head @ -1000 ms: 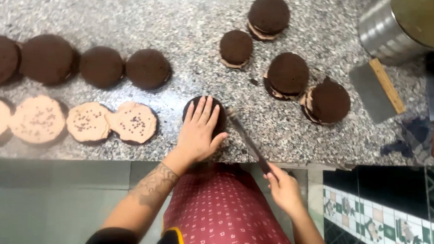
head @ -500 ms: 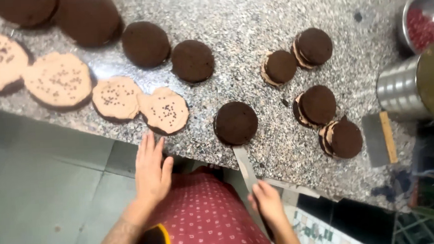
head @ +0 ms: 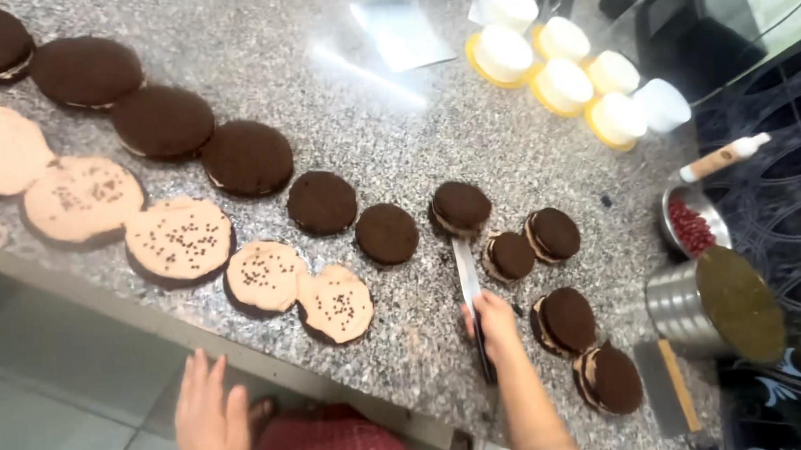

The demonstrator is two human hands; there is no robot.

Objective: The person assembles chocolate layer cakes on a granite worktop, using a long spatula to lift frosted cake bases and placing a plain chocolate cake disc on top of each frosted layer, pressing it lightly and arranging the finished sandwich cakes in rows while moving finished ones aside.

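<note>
- Speckled grey granite worktop [head: 226, 42]: more of it shows than a second ago; the view has swung up and away from the person, and yellow-based white tubs [head: 562, 84] now appear far beyond the fingers.
- Row of plain dark chocolate cake discs [head: 246, 157]: runs from large to small, up and to the left of the right hand's fingers.
- Row of discs spread with pale pink cream and chocolate sprinkles [head: 179, 238]: lies just past the left hand's fingers, nearer the worktop's edge.
- Steel tin with an olive-brown lid [head: 720, 304]: well to the right of the right fingers; beside it a small steel bowl of red pieces [head: 690, 225].
- Left hand [head: 210, 427]: a second ago flat on a small dark cake; now off the worktop, below its edge, fingers spread and holding nothing.
- Right hand [head: 495, 325]: fingers closed round the handle of a long steel-bladed knife [head: 466, 272], which has come up onto the worktop.
- Small dark filled sandwich cake [head: 461, 207]: at the blade's tip, straight ahead of the right fingers; whether they touch I cannot tell. No hand steadies it now.
- Five similar small filled cakes [head: 565, 319]: just right of the right fingers.
- Grey tiled floor [head: 46, 426]: under the left fingers.
</note>
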